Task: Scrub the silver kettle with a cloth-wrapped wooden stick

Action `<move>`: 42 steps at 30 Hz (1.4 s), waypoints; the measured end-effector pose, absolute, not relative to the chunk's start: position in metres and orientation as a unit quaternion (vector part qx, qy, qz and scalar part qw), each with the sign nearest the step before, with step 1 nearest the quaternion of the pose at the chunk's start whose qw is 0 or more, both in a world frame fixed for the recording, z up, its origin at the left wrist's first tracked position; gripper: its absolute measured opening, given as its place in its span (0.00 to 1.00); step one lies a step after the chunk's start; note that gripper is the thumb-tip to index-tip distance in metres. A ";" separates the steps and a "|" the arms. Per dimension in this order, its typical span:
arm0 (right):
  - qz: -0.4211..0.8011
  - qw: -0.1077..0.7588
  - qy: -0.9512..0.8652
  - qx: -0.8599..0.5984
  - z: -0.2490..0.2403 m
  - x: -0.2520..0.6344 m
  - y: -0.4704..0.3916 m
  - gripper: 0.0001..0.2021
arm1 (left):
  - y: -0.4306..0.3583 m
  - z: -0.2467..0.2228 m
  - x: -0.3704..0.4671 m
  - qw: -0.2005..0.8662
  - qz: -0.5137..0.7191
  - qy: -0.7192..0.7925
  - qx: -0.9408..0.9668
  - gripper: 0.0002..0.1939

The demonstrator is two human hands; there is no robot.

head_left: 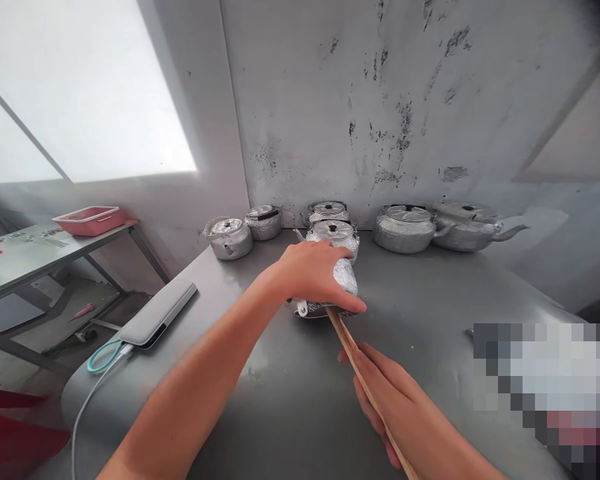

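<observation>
My left hand [320, 270] is curved over a small crinkled silver vessel [345, 275], thumb and fingers spread around its side. It looks like a small kettle tilted toward me, though the hand hides much of it. A light lug with a hole [301, 309] shows at its near left edge. My right hand [380, 383] is wrapped around a long wooden stick [347, 339]. The stick's far end meets the vessel's near, dark-rimmed side under my left thumb; whether it goes inside cannot be made out. Just behind stands a silver kettle [336, 231] with a black lid knob.
More silver kettles stand along the wall: a lidded one [230, 239] at left, a wide one [406, 230] and a long-spouted one [465, 228] at right. A grey power bank [160, 313] with a cable lies on the grey table [260, 400]. A pink basket [90, 221] sits on another table.
</observation>
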State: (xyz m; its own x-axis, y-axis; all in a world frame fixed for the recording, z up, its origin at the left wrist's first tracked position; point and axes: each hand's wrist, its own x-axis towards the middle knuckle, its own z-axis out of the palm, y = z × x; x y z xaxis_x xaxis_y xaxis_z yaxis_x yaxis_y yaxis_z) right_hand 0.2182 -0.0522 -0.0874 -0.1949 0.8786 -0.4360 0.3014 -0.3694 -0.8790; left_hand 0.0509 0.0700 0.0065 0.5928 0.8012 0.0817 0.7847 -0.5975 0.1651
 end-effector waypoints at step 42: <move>0.627 0.196 -0.517 -0.548 -0.093 0.218 -0.051 0.23 | 0.059 0.034 0.028 0.132 -0.052 0.492 0.859 0.54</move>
